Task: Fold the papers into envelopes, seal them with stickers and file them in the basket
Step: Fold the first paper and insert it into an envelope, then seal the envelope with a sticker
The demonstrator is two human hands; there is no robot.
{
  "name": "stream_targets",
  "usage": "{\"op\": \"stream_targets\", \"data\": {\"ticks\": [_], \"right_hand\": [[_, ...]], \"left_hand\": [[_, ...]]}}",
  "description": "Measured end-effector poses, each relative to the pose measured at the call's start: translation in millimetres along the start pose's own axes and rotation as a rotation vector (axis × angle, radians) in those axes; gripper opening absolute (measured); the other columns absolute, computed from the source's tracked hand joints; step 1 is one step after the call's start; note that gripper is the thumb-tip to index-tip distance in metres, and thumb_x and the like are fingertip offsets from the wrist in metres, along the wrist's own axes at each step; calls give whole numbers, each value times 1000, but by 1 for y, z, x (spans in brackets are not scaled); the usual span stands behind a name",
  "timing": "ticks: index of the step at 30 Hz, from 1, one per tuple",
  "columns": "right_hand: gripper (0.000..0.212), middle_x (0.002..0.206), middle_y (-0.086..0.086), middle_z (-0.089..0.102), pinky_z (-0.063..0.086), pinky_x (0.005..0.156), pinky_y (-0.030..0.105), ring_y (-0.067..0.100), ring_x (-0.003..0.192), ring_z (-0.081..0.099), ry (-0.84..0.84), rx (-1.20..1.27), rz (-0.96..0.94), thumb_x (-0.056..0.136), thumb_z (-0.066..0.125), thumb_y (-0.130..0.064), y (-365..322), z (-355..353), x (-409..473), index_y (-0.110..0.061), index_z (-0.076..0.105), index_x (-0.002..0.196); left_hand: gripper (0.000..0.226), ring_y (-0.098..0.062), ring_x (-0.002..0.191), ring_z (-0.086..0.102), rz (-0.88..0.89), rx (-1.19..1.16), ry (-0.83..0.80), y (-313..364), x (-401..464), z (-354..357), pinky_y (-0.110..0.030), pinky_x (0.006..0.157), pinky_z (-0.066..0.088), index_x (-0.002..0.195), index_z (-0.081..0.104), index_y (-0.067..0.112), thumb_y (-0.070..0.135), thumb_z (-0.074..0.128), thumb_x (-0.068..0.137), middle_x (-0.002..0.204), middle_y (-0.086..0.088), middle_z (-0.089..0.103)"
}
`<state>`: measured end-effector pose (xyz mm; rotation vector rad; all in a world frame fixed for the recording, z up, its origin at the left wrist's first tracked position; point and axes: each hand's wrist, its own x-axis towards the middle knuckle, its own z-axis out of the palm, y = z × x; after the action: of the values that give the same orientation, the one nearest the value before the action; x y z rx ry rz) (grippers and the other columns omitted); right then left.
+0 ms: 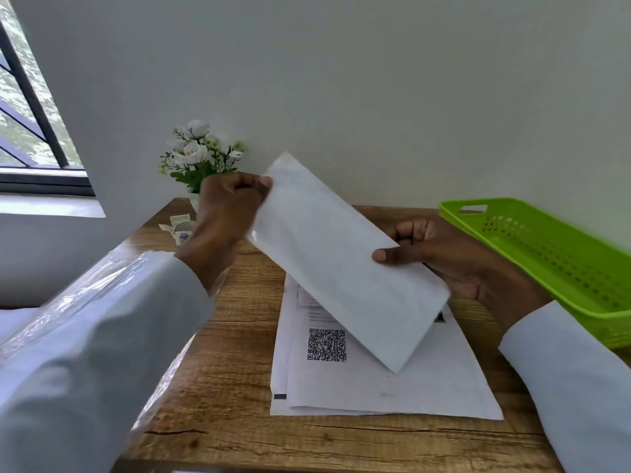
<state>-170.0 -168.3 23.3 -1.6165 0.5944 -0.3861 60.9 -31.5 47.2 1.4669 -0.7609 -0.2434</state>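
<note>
White sleeve (85, 336); hands hold folded paper (345, 261) above QR-coded sheets (375, 380).

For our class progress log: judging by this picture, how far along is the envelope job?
Done: one sheet is already folded into a long envelope shape.
In hand: the left hand and right hand hold that folded paper above the table; no sticker shows on it.
Left: sealing it, folding the flat papers, and filing; the green basket looks empty where visible.

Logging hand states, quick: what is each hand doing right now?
Left hand: closed, pinching the folded paper at its upper end.
Right hand: closed on the same paper's right edge.
</note>
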Motion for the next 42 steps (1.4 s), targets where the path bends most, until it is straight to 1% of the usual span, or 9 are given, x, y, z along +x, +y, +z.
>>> {"op": "stream_targets", "data": {"ticks": [4,8,15,20,25,31,34,39,42], "right_hand": [[28,97,13,76,53,74,31,21,81,70,99,-139,-44,70,81,-17,0,-6,-1,-7,74,96],[39,92,11,77,54,77,36,23,80,68,296,-63,-101,58,85,-22,2,-11,6,-4,74,91],[26,86,7,77,55,66,26,16,73,69,260,-119,28,64,85,-15,14,-5,17,-8,76,88],[24,81,8,75,53,58,23,17,70,68,297,-264,106,68,86,-8,34,-3,25,-5,75,89],[20,67,4,70,49,49,20,12,59,65,293,-393,102,67,87,-5,39,-4,28,-7,74,82],[25,78,-4,71,46,68,28,14,73,63,323,-765,-1,65,91,-23,21,2,31,-19,73,81],[21,75,-7,72,47,62,24,9,67,64,338,-823,-123,67,89,-27,-9,18,37,-21,74,80],[13,70,-3,74,50,66,25,4,63,65,209,-718,-310,72,86,-25,-52,60,61,-19,77,78],[13,73,0,74,51,66,26,10,67,67,140,-725,-379,74,84,-26,-61,91,89,-18,76,80]], "left_hand": [[16,-12,66,64,-126,-7,41,-8,6,-28,-24,60,53,77,70,17,26,67,90,78,1,71],[12,-11,66,69,-271,39,-223,-20,9,-61,-25,54,56,81,69,14,23,74,77,82,-2,73],[25,-15,77,70,-389,143,-415,-38,9,-71,-30,69,59,94,73,8,13,75,69,88,-3,76],[20,-9,56,69,-478,376,-454,-56,10,-71,-18,44,51,92,71,4,3,78,73,79,-4,73],[30,-14,65,62,-370,555,-441,-66,6,-67,-16,43,49,90,67,9,11,85,66,77,-4,63],[32,-13,70,60,-40,825,-402,-60,4,-75,-19,50,44,89,67,17,29,87,66,81,2,64],[17,-15,57,64,-18,678,-363,-49,8,-91,-32,57,55,78,72,9,21,83,73,72,-6,70],[4,-9,48,62,-72,549,-190,-37,32,-136,-21,53,57,77,74,8,7,77,79,69,-9,68],[7,-14,52,65,-96,535,-98,-46,51,-158,-29,60,59,76,73,11,6,77,79,68,-11,69]]}}
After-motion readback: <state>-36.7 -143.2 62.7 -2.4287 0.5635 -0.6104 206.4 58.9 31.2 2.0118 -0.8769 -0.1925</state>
